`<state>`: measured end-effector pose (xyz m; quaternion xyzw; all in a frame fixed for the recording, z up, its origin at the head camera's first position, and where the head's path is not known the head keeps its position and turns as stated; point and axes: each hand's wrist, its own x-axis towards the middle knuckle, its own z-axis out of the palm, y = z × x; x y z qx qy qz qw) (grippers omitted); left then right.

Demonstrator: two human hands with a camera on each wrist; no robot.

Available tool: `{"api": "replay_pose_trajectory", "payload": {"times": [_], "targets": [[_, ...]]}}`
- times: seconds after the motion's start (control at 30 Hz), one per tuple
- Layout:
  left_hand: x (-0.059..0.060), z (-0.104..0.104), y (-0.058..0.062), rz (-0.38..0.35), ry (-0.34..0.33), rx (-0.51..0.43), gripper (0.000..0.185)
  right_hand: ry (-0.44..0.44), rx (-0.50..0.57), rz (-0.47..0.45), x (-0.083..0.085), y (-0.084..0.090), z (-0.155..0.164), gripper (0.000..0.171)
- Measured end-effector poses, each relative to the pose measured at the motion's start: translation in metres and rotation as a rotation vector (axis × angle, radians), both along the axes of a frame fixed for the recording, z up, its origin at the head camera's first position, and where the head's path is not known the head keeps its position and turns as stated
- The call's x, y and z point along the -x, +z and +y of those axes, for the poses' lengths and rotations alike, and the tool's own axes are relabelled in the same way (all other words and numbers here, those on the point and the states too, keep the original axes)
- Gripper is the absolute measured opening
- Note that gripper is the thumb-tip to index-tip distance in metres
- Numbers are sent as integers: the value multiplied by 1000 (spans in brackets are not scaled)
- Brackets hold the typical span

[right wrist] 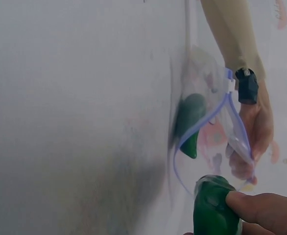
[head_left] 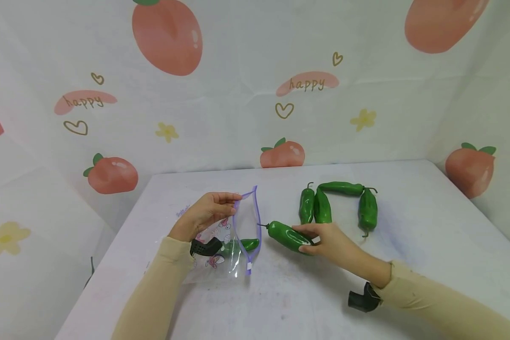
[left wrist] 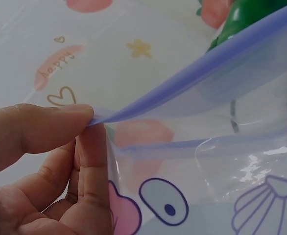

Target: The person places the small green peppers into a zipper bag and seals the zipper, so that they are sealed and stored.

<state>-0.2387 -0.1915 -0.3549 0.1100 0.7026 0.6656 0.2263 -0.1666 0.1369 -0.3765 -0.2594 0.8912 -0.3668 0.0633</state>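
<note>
A clear zip bag with a purple zipper rim and printed cartoon figures stands with its mouth spread toward the right. My left hand pinches the upper corner of that rim between thumb and finger, as the left wrist view shows closely. Inside the bag lies one green pepper, its end showing at the mouth. In my right hand is another green pepper, gripped by its thick end between thumb and fingers. Its stem points at the bag and overlaps the purple rim in the head view.
Several more green peppers lie on the white table behind and right of my right hand. A white cloth printed with peaches, hearts and flowers hangs behind the table and at both sides.
</note>
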Motion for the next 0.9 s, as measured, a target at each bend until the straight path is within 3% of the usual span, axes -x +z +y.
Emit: {"api": "replay_pose_trajectory", "payload": {"times": [0.47,0.9], "targets": [[0,0,1,3,16,9,42,65,-42,22,-4,-8,-12,47],[1,1,1,0,3,5,47,80,-53,-2,-3,-12,-23,46]]}}
